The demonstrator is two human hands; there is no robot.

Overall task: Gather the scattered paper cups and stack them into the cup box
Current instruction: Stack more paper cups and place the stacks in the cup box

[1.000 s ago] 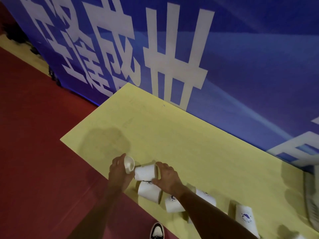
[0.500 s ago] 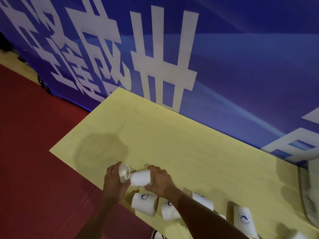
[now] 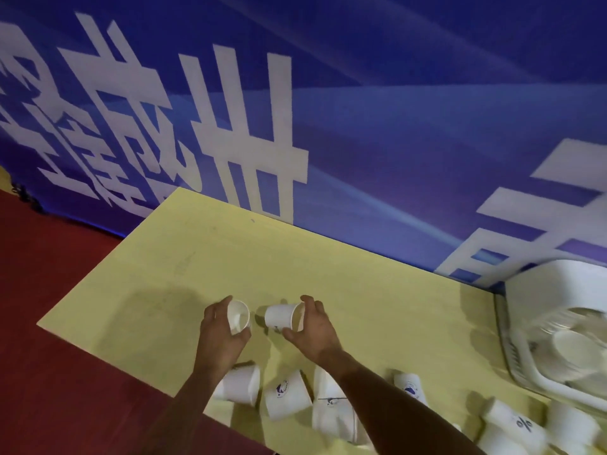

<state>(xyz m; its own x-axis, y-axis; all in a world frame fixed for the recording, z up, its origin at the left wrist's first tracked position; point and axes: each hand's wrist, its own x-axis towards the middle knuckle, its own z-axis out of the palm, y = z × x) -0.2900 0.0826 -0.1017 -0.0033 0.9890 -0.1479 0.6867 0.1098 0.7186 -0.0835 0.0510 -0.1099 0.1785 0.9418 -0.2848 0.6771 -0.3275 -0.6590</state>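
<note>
on yellow table (image 3: pixel 230 257), scattered white cups (image 3: pixel 285 394)

The left forearm (image 3: pixel 193 395) rises from the lower edge and the right forearm (image 3: pixel 387 392) slants in from the lower right, both bare. The left hand (image 3: pixel 220 333) curls its fingers (image 3: pixel 242 337) and thumb round 1 paper cup (image 3: pixel 239 317). The right hand (image 3: pixel 317 328) pinches a 2nd cup (image 3: pixel 281 318) at its rim end, thumb below, forefinger above. The 2 hands are level, near each other, not touching.
</note>
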